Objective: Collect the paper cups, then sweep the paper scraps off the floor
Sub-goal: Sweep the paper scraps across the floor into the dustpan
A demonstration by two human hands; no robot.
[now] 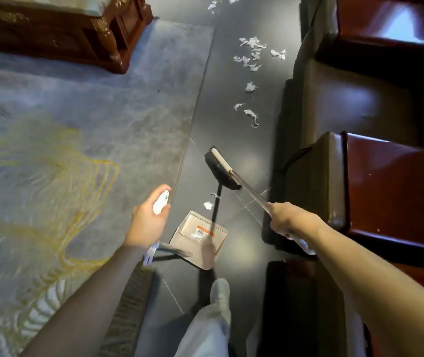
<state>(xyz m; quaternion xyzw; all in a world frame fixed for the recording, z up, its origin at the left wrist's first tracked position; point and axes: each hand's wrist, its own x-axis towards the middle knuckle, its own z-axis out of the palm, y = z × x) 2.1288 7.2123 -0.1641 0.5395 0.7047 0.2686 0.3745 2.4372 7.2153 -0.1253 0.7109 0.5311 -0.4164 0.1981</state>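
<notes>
My right hand (289,219) grips the metal handle of a broom (222,168), whose black-bristled head hovers over the dark floor ahead of me. My left hand (149,217) holds the white top of the dustpan handle (160,202). The grey dustpan (200,238) sits on the floor just before my foot, with a few scraps inside. Two small paper scraps (208,204) lie between broom head and dustpan. Several more white paper scraps (251,51) are scattered farther ahead along the dark floor, and others (251,115) lie closer. No paper cups are visible.
A grey rug with gold pattern (64,150) covers the left. A dark wooden carved table (59,29) stands at the far left. Dark leather sofas with red wooden arms (386,181) line the right side. My shoe (220,292) is behind the dustpan.
</notes>
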